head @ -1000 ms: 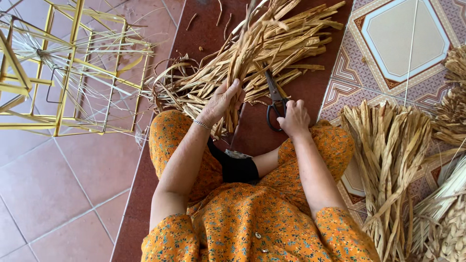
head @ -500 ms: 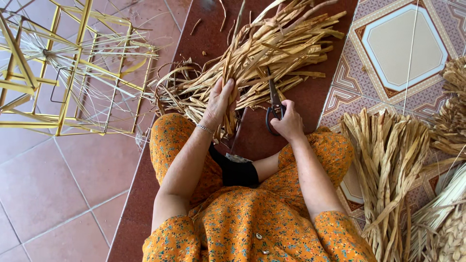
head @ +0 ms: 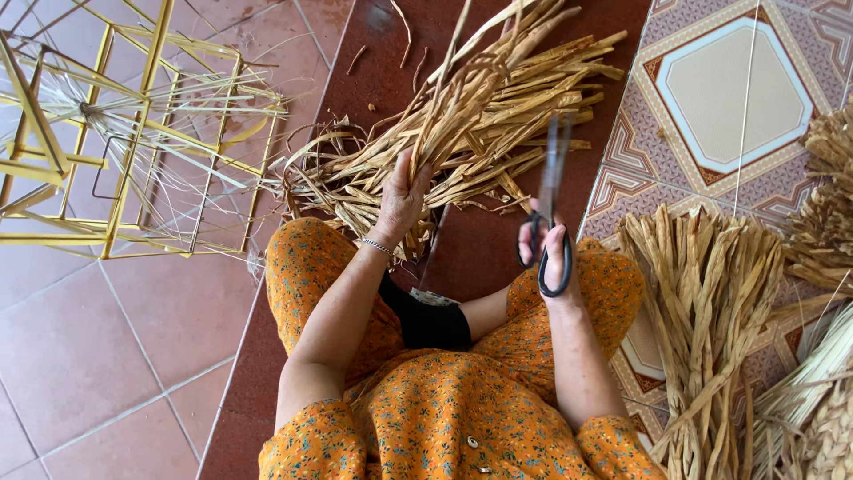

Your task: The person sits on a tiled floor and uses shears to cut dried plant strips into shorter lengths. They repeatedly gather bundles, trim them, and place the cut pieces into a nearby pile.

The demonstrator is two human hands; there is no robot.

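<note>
My left hand (head: 402, 201) grips a thick bundle of dried straw-coloured leaf strips (head: 498, 116) that fans out on the dark red floor ahead of my knees. A thin bracelet sits on that wrist. My right hand (head: 549, 253) holds black-handled scissors (head: 551, 204) by the loops, blades pointing up and away, blurred, just right of the bundle and apart from it. I sit with orange flowered clothing (head: 444, 418) covering my legs.
A yellow wire frame (head: 115, 142) with pale strips threaded through it stands at the left on pink tiles. Another sheaf of dried strips (head: 711, 302) lies at the right, with braided pieces (head: 826, 427) at the lower right. A patterned tile (head: 720, 89) is at the upper right.
My right hand has drawn the scissors back to the right, away from the bundle, and raised the blades. My left hand stays clamped on the strips.
</note>
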